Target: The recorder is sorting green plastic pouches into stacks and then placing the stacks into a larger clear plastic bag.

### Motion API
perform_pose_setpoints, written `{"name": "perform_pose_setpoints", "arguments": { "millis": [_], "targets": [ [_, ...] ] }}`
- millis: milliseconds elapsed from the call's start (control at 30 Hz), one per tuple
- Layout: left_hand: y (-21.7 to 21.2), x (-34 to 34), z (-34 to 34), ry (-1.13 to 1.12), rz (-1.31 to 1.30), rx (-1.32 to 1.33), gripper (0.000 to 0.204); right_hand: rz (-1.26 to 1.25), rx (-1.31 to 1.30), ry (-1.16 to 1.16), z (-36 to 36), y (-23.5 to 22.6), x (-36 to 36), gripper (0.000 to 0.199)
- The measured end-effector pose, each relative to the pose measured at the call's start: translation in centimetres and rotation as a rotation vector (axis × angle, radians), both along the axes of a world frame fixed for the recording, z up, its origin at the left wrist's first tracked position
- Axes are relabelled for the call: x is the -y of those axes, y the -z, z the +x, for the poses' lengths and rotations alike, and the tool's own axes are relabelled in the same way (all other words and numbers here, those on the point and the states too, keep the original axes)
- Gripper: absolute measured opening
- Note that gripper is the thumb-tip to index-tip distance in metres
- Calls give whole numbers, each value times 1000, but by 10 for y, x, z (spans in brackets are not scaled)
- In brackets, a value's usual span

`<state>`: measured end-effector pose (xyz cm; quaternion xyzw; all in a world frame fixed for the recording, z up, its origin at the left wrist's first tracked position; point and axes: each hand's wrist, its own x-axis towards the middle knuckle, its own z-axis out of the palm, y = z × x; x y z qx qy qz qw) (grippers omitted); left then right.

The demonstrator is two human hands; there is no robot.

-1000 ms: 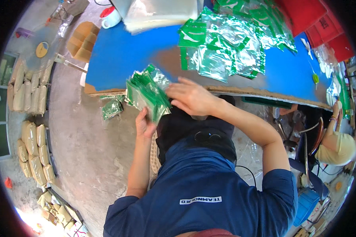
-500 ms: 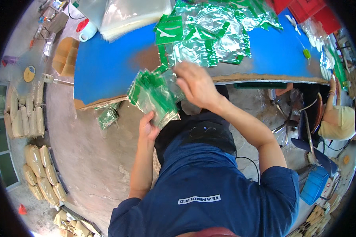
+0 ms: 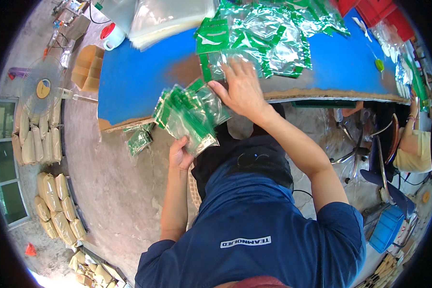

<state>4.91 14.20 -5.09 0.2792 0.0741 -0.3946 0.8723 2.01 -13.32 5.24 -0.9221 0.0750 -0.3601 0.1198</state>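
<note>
Your left hand (image 3: 179, 156) pinches a fanned stack of clear-and-green plastic bags (image 3: 191, 122) by the blue tabletop (image 3: 139, 67)'s near edge, while your right hand (image 3: 246, 92), fingers spread, overlaps a pile of similar bags (image 3: 273, 45), contact unclear.

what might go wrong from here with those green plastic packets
The left hand holds the uneven bunch of green-and-clear plastic packets near its lower end, so some might slip out. The right hand is over the near side of the overlapping spread of packets on the blue table, so brushing them could make some slide.
</note>
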Motion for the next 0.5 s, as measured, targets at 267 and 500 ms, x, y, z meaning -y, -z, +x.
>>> {"name": "perform_pose_setpoints", "arguments": {
  "millis": [267,500],
  "targets": [
    [8,-8,-5,29,-79,-25,67,793,-396,-620,-29,4,-20,33],
    [12,-12,-4,22,-90,56,68,162,-42,-286,-2,10,18,42]
  ]
}}
